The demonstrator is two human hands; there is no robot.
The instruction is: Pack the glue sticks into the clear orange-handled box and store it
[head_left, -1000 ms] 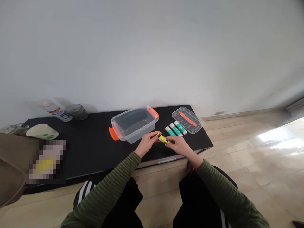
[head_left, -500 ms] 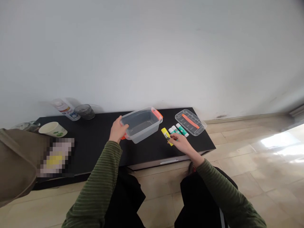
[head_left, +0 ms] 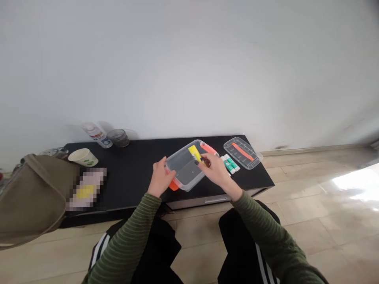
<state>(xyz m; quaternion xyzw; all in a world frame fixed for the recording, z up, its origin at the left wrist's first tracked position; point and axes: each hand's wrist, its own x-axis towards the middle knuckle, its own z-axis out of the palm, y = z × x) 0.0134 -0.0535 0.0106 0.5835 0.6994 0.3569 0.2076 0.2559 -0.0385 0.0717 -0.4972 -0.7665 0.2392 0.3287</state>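
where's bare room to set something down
Biggest patch: black cabinet top between paper cup and left hand. Smaller: front right corner, before the lid. Crowded: around plastic box, right hand and green glue sticks.

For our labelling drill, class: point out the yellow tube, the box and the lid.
Yellow tube point(head_left: 195, 152): head view, on its side near the far end.
Box point(head_left: 185, 169): head view, on its bare clear bottom.
Lid point(head_left: 242, 152): head view, on its orange strip.

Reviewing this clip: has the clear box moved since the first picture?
Yes: against the black cabinet, the clear box has shifted right, toward the lid, and nearer the cabinet's front edge.
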